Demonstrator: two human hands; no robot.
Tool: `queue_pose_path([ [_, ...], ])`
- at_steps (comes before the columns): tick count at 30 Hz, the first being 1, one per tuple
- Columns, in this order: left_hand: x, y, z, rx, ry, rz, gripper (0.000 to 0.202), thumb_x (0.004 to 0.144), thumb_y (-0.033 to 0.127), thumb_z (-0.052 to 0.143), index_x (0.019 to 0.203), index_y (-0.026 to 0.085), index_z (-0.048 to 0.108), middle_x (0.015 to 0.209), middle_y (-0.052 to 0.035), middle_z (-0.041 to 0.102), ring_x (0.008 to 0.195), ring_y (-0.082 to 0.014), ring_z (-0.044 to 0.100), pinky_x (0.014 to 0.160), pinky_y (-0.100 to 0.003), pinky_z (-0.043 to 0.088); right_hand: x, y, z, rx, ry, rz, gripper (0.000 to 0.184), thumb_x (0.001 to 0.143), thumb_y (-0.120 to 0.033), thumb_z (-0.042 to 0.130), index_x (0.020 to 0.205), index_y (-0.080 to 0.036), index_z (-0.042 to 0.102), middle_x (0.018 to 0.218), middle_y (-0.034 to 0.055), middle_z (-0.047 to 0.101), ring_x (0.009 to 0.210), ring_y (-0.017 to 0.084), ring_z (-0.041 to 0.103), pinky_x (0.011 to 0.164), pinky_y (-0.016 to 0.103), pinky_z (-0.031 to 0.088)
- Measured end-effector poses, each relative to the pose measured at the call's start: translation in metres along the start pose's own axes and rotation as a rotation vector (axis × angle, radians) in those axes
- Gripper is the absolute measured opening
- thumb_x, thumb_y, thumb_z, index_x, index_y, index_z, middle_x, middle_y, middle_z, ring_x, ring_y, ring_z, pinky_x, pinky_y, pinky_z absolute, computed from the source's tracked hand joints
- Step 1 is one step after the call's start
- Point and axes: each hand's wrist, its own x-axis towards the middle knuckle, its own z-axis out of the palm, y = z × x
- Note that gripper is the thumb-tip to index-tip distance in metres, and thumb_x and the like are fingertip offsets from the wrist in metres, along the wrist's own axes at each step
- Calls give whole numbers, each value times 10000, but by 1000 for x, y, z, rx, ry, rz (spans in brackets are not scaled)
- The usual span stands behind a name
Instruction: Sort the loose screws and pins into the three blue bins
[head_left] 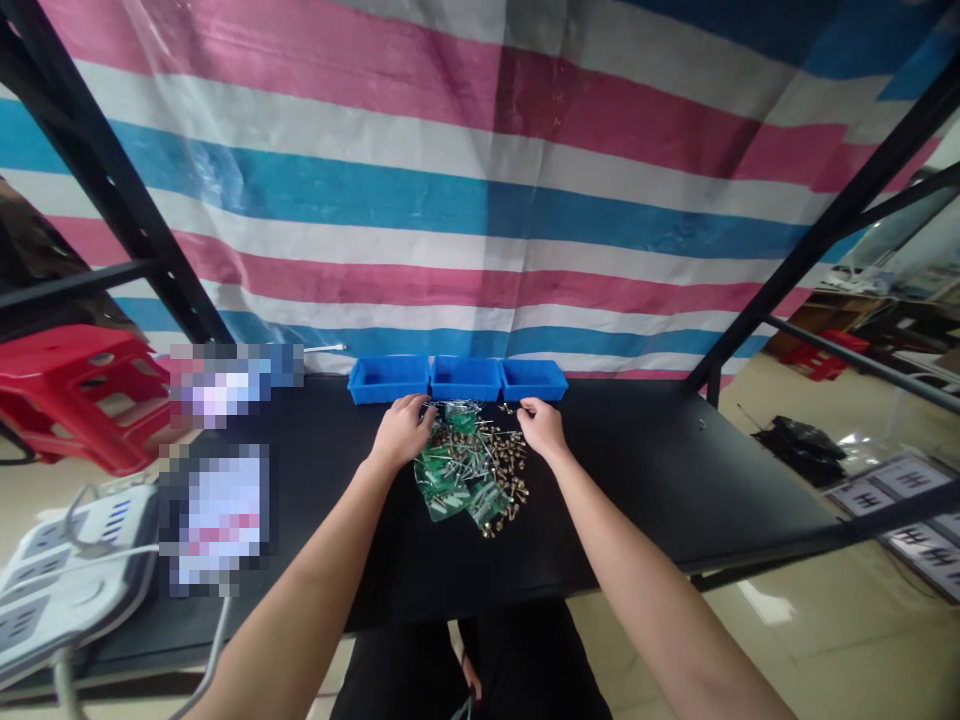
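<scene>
A mixed pile of small parts lies on the black table between my hands. It holds brass-coloured metal pieces, thin silver pins or screws and small green plastic packets. At its far left edge, my left hand has its fingers curled in among the parts; what they grip is too small to make out. My right hand is at the far right edge, fingertips pinched together beside a few loose brass pieces. Anything within that pinch is hidden.
Behind the pile, three blue bins stand in a row: left, middle and right. A white power strip with cables lies at the left. Black frame posts flank the table, and a striped sheet hangs behind.
</scene>
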Motion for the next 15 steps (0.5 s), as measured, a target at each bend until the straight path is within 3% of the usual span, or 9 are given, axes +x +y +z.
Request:
queue_pose_path([
  [2,9,-1,3,61,-71,24,382,890,345,407,1128,152,635,1189,-127,635,1118,-278,560,996,-411,422,11,-3,13,-109,-80,-24,258,801,-200,538,1005,-163,691,1057,118,707,1019,244,647,942,371,463],
  [7,23,-2,9,134,-163,42,388,869,216,384,1155,132,631,1176,-144,631,1107,-277,564,976,-386,431,21,-10,35,-150,-130,-50,261,802,-201,549,999,-127,705,1034,154,697,1038,272,626,953,378,443],
  [11,26,-1,13,162,-238,25,403,830,147,395,1153,122,633,1134,-163,635,1063,-282,578,941,-385,443,19,-16,40,-156,-170,-78,262,807,-192,545,998,-118,709,1033,160,692,1036,274,617,966,385,428],
  [15,26,0,17,181,-278,5,391,857,175,378,1139,130,645,1110,-162,643,1047,-283,584,930,-385,445,12,-22,37,-137,-235,-130,238,809,-183,553,975,-160,721,1001,113,708,982,234,635,947,346,446],
])
